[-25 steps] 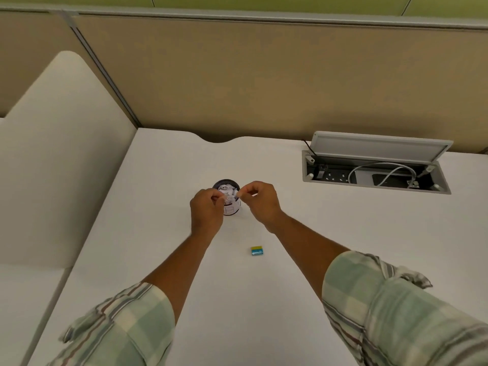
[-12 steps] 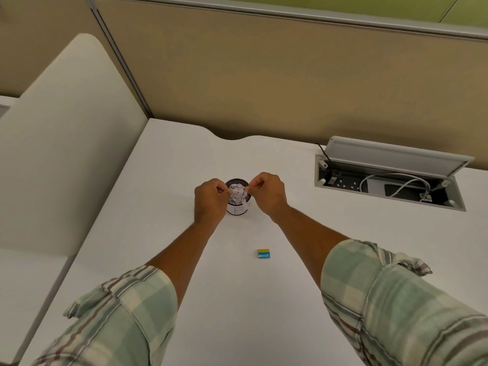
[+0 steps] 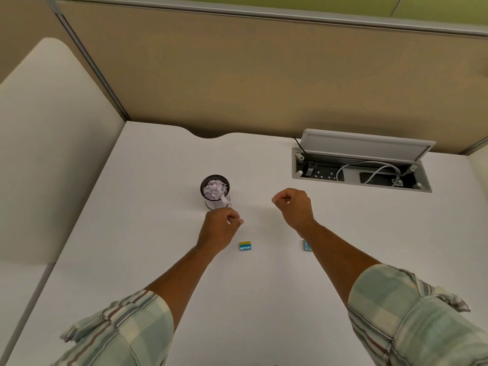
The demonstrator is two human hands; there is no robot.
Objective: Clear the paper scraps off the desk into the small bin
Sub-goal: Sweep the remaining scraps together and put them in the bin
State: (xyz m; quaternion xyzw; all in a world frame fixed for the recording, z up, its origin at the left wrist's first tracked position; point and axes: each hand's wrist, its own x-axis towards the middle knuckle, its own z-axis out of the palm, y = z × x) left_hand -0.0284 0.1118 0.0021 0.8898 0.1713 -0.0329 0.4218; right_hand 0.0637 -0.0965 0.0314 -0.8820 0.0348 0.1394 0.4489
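Head camera looked down at a white desk [image 3: 158,260]. The small bin [image 3: 215,192] stood near the middle, full of crumpled paper scraps [image 3: 216,190], with one strip hanging over its front rim. The left hand [image 3: 219,229] was just in front of the bin, fingers curled in and pinching something tiny and white. The right hand [image 3: 293,207] was off to the right, curled into a loose fist; whether it held anything was unclear. A little blue and yellow block [image 3: 245,245] lay between the arms.
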